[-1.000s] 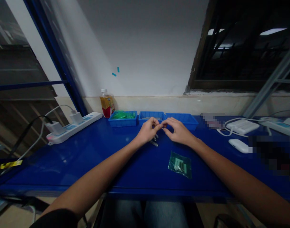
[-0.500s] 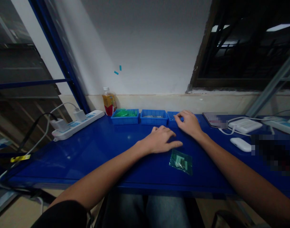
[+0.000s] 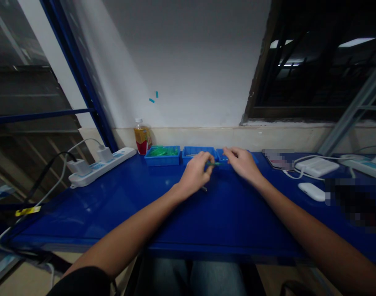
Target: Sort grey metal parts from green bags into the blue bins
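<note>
My left hand (image 3: 194, 173) is closed on a small green plastic bag (image 3: 215, 163), held up off the table, mostly hidden by the fingers. A small pale bit (image 3: 204, 188) shows just under that hand; its kind cannot be made out. My right hand (image 3: 243, 163) is at the rightmost blue bin (image 3: 220, 154), thumb and fingertips pinched together. Whatever is between them is too small to name. Beside it stands the middle blue bin (image 3: 187, 159), with small metallic pieces in it. The left blue bin (image 3: 163, 160) holds green plastic bags (image 3: 160, 151).
A drink bottle (image 3: 142, 137) stands behind the left bin. To the left lies a white power strip (image 3: 103, 166) with plugs and cables. On the right are a phone-like flat object (image 3: 272, 158), a white adapter (image 3: 317, 166) and a white rounded case (image 3: 311, 191).
My left hand has picked up the green bag that lay on the table and raised it toward the bins. My right hand stays at the right bin, shifted slightly left.
</note>
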Demonstrator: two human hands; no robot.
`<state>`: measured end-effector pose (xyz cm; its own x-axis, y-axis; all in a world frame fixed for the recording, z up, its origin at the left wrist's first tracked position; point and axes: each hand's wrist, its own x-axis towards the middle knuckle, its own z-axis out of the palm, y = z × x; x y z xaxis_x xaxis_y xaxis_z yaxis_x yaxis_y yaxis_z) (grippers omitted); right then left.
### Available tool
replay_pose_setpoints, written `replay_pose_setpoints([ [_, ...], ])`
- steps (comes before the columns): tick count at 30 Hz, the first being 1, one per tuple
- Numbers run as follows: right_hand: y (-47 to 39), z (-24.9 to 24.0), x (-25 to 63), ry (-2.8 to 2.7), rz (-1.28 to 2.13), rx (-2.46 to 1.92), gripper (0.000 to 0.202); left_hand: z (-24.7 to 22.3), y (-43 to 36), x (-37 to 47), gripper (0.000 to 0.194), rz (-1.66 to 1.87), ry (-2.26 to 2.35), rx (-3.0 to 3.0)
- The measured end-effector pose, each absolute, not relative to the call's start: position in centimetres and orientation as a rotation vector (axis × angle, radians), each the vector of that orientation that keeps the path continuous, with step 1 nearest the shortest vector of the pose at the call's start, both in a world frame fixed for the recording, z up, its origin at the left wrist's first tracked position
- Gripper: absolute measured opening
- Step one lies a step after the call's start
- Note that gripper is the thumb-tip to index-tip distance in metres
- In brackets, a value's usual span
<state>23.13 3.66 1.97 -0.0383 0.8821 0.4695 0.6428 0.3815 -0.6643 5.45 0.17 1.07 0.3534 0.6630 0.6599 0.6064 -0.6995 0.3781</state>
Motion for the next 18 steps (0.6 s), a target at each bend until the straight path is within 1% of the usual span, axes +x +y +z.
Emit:
replay_pose_setpoints([
  [1, 3.2, 2.1, 22.5, -1.715, 0.554, -1.276, 0.048, 1.0, 0.4, 5.1, 0.012, 1.386, 1.214, 2.538],
  [3, 2.5, 2.0, 21.4, -1.580, 0.918, -1.140, 0.047, 0.9, 0.7, 4.8, 0.015, 1.484, 1.206, 2.582],
  [4, 2.4, 1.7, 20.9, -1.491, 1.033, -1.073, 0.048, 0.8, 0.7, 4.8, 0.016, 1.485, 1.186, 2.611],
  [6, 2.4, 1.1, 20.4, -1.318, 1.100, -0.958, 0.056, 0.5, 0.6, 5.0, 0.015, 1.424, 1.128, 2.686],
  [8, 2.9, 0.4, 20.3, -1.202, 1.028, -0.885, 0.061, 0.4, 0.4, 5.3, 0.015, 1.300, 1.067, 2.757],
  [9, 3.1, 0.1, 20.4, -1.190, 0.975, -0.865, 0.057, 0.4, 0.3, 5.4, 0.018, 1.232, 1.053, 2.769],
  [12, 3.6, -0.5, 20.7, -1.334, 0.775, -0.853, 0.029, 0.4, 0.5, 5.4, 0.030, 1.087, 1.141, 2.583],
  [14, 3.4, -0.7, 20.8, -1.527, 0.545, -0.829, 0.012, 0.4, 1.0, 5.3, 0.045, 1.086, 1.220, 2.269],
  [15, 3.2, -0.7, 20.8, -1.621, 0.403, -0.809, 0.009, 0.4, 1.3, 5.3, 0.052, 1.100, 1.228, 2.104],
  [16, 3.0, -0.8, 20.7, -1.706, 0.260, -0.785, 0.010, 0.3, 1.6, 5.2, 0.054, 1.114, 1.213, 1.965],
  [18, 2.5, -1.0, 20.6, -1.856, 0.017, -0.756, 0.018, 0.4, 2.3, 4.7, 0.047, 1.141, 1.170, 1.823],
])
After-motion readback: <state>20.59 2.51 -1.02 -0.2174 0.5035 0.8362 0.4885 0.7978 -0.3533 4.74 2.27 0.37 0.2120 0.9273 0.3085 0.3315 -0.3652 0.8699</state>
